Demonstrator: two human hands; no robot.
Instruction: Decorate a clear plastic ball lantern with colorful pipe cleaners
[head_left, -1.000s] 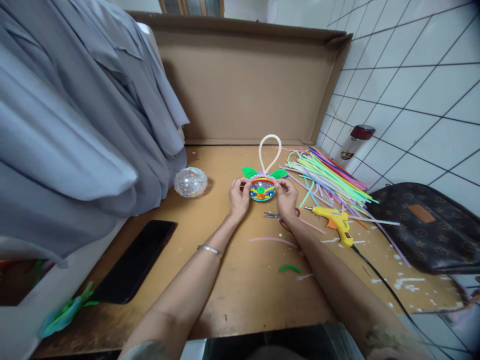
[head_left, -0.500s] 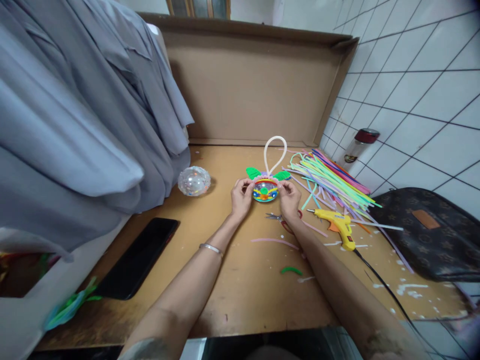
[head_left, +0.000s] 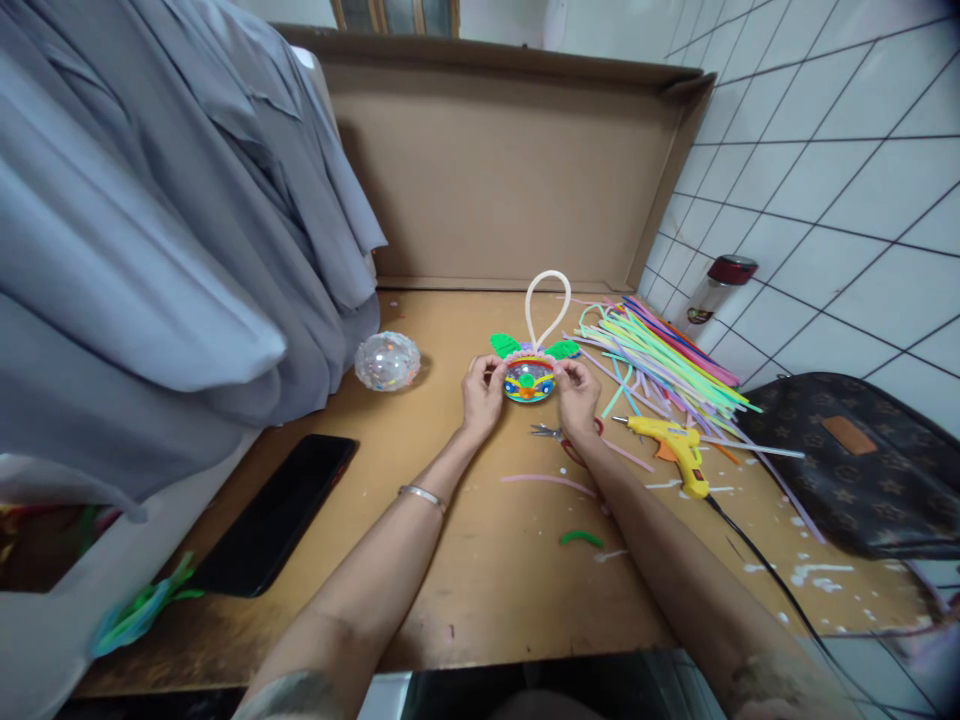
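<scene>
Between my two hands is a round, colourful ornament [head_left: 529,383] with green leaf shapes on top, a pink and red band, and yellow, blue and orange trim. A cream-coloured loop [head_left: 548,310] rises from its top. My left hand [head_left: 484,392] pinches its left edge, and my right hand [head_left: 577,395] pinches its right edge. Scissors [head_left: 571,442] with red handles lie partly under my right wrist. A pink strip [head_left: 544,480] and a short green piece [head_left: 581,538] rest on the table nearer to me.
A clear ball [head_left: 387,361] stands left of my hands, with a black phone [head_left: 277,515] nearer. At right are a pile of coloured strips [head_left: 660,355], a yellow glue gun [head_left: 675,445] with its cord, a jar [head_left: 712,295] and a brown bag [head_left: 832,470]. Cardboard [head_left: 502,180] stands behind.
Both hands keep the same hold on the ornament. The whole view has shifted very slightly; nothing else has visibly moved.
</scene>
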